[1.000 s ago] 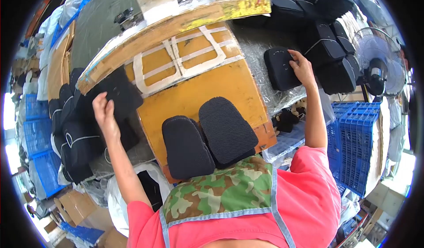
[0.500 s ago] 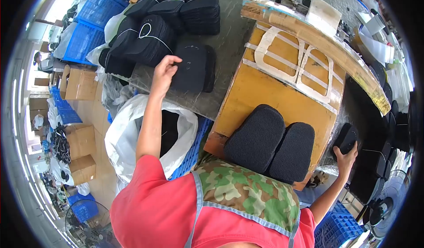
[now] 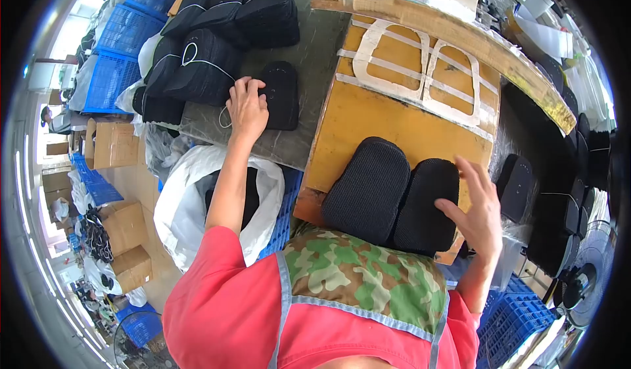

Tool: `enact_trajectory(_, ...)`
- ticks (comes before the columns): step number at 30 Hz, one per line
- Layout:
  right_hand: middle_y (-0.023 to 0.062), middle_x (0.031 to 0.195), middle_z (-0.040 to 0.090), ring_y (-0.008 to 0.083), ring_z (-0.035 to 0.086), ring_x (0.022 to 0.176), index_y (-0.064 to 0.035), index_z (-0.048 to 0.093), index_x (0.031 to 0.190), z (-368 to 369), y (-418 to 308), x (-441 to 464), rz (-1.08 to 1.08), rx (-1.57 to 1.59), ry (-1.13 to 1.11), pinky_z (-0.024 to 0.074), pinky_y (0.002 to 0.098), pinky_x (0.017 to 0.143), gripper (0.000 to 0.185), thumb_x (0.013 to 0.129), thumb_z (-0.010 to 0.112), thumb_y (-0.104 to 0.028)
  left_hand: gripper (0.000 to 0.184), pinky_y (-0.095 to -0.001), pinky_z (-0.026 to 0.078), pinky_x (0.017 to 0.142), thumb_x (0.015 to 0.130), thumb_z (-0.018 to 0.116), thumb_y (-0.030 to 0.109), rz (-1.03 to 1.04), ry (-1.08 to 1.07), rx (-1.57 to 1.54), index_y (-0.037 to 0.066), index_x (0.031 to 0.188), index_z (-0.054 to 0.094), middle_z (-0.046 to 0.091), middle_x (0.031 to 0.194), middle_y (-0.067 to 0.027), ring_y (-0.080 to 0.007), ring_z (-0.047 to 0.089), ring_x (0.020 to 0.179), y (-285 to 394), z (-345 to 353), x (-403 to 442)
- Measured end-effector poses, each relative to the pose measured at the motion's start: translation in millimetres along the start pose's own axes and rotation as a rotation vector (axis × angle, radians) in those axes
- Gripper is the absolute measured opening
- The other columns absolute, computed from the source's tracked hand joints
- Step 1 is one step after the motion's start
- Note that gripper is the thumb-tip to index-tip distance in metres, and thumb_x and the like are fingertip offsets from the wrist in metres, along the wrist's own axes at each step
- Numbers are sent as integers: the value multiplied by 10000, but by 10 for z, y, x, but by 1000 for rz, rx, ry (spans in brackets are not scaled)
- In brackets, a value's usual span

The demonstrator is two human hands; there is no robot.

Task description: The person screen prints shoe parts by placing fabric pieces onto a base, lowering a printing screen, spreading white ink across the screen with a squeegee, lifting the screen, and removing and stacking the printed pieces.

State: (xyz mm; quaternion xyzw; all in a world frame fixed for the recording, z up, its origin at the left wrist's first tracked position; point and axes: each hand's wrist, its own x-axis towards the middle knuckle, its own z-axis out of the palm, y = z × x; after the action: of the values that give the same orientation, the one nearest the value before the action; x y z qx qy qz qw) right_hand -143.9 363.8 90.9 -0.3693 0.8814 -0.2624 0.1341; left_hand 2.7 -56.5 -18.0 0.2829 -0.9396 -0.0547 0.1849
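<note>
My left hand [image 3: 248,111] is over the grey tabletop, its fingers bent downward and closed round part of a thin white band [image 3: 224,117], which loops out beside the wrist. Close to those fingers lies a small stack of black rounded pads [image 3: 281,96]. Behind it, taller stacks [image 3: 205,63] are tied with similar white bands. My right hand [image 3: 480,208] is open, thumb and fingers apart, above the right edge of a black mesh pad [image 3: 428,205]. A second black mesh pad [image 3: 368,188] leans beside that one on the yellow board [image 3: 328,136].
White frame templates [image 3: 420,73] are fixed to the board, with a curved wooden bar [image 3: 447,27] beyond. A black pad [image 3: 514,186] lies to the right, near more stacks. A white-lined bin [image 3: 187,191] stands below on the left, and blue crates [image 3: 115,83] behind.
My right hand has let go of the black pad at the right and moved left to the mesh pads. One pad near my left hand no longer shows; a white band loop is visible there.
</note>
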Motion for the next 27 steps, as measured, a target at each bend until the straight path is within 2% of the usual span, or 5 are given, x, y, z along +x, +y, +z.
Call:
enact_trajectory(7,156,1160,566,352,545,1070,-26,532,1224,177,-92,33,-35,-78,50,439,418,921,575,699,757,-93,561,-696,208,1037,885,577,372,-18,-160,73,100,1356,436,300,1484,-171,-391,207,1400,371,136,353)
enact_trajectory(17,143,930,590,376,552,925,-21,573,968,274,-3,55,-209,-76,69,420,458,867,390,620,746,-50,517,-699,233,988,832,621,231,-120,-319,-5,58,1299,484,383,1319,-192,-365,287,1296,423,460,493)
enact_trajectory(18,139,819,575,294,575,768,-19,578,948,253,-103,109,-337,-112,125,460,394,742,296,677,698,-26,521,-711,213,999,840,613,246,-118,-351,-34,50,1304,479,371,1338,-202,-376,267,1320,417,412,497)
enact_trajectory(19,167,954,645,334,619,862,-23,638,1009,150,-227,93,-218,-156,47,502,420,759,379,707,808,-175,527,-723,193,1011,848,606,261,-107,-388,-68,42,1308,474,360,1357,-211,-386,247,1343,410,373,497)
enact_trajectory(27,161,867,664,361,629,820,-22,634,1005,39,-315,130,11,-157,-37,508,406,754,237,821,709,-152,526,-767,112,1025,877,575,276,14,-244,-178,16,1322,467,318,1403,-263,-433,179,1395,440,323,470)
